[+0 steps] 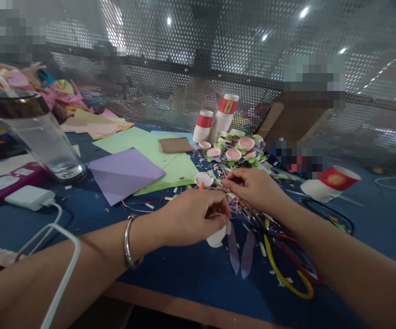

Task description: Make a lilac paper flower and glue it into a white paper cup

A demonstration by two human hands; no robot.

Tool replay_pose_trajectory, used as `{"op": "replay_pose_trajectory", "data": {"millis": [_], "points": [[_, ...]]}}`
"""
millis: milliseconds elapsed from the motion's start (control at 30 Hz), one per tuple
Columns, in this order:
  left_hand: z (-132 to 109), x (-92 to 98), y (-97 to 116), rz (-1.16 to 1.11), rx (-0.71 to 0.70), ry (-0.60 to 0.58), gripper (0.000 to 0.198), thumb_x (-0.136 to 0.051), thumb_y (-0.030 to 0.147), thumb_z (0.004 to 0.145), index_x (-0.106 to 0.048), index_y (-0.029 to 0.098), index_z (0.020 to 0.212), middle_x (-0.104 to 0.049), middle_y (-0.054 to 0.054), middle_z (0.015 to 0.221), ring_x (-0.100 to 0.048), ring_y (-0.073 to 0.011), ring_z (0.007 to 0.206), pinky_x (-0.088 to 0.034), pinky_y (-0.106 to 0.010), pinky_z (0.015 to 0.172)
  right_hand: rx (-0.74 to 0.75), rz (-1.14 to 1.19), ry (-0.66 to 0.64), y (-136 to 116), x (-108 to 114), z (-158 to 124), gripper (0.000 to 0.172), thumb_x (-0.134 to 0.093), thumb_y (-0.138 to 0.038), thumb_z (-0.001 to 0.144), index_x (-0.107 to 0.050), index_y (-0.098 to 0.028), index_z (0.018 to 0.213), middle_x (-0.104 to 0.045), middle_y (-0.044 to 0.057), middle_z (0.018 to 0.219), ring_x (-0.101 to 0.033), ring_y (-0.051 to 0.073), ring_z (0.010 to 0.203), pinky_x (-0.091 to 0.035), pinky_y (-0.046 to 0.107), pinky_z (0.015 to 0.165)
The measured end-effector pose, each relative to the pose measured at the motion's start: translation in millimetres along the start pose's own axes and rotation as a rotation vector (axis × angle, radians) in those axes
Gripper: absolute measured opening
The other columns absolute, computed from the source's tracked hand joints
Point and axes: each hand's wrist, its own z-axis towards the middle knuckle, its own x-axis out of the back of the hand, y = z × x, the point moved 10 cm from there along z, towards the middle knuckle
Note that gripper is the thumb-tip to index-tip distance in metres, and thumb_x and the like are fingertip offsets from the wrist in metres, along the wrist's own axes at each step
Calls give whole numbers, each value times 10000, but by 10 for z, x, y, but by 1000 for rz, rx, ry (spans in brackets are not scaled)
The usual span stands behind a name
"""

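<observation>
My left hand [192, 218], with a silver bangle at its wrist, curls its fingers at the top edge of a small white paper cup piece [215, 239] low over the blue table. Two long purple paper strips [246, 256] lie just to the right of that piece. My right hand [252, 185] is closed in a pinch above a heap of thin coloured wires and paper scraps [240, 205]; what its fingers hold is hidden. Near both hands sits a round white cup base [203, 179] with an orange bit at its edge.
Cut paper cup pieces with green trim [234, 154] are heaped behind my right hand, near stacked paper cups [223, 121]. Purple paper [125, 176] and green paper [180, 171] lie left. A water tumbler [52, 141], white cable [76, 246] and yellow cable [275, 269] flank my arms.
</observation>
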Motion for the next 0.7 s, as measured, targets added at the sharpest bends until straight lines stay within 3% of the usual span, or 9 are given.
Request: {"op": "replay_pose_trajectory", "data": {"millis": [267, 467, 567, 700], "points": [[-17, -138, -4, 138, 5, -56, 152, -599, 264, 858, -685, 193, 961, -683, 1, 709, -589, -136, 594, -369, -255, 570, -21, -80, -22, -32, -296, 359, 270, -621, -330, 860, -693, -170, 655, -663, 40, 610, -557, 158, 586, -319, 278, 567], [-47, -149, 50, 198, -34, -92, 244, -642, 388, 865, -743, 201, 983, -751, -44, 852, -632, -172, 689, -375, -274, 592, -59, -99, 56, 63, -221, 390, 232, -610, -304, 842, -728, -165, 699, -689, 43, 634, -579, 163, 597, -338, 271, 574], [-40, -77, 26, 164, 2, -64, 329, -587, 477, 919, -746, 204, 1012, -753, -34, 839, -621, -157, 657, -368, -272, 586, -87, -116, 129, 128, -121, 376, 243, -594, -318, 847, -743, -159, 739, -707, 62, 673, -597, 180, 624, -346, 282, 587], [18, 216, -46, 324, 28, 123, 275, -503, 344, 968, -717, 184, 901, -727, -44, 805, -609, -165, 683, -330, -286, 596, -118, -151, 209, 209, 7, 340, 258, -571, -328, 856, -740, -162, 756, -725, 88, 726, -614, 207, 674, -339, 299, 593]]}}
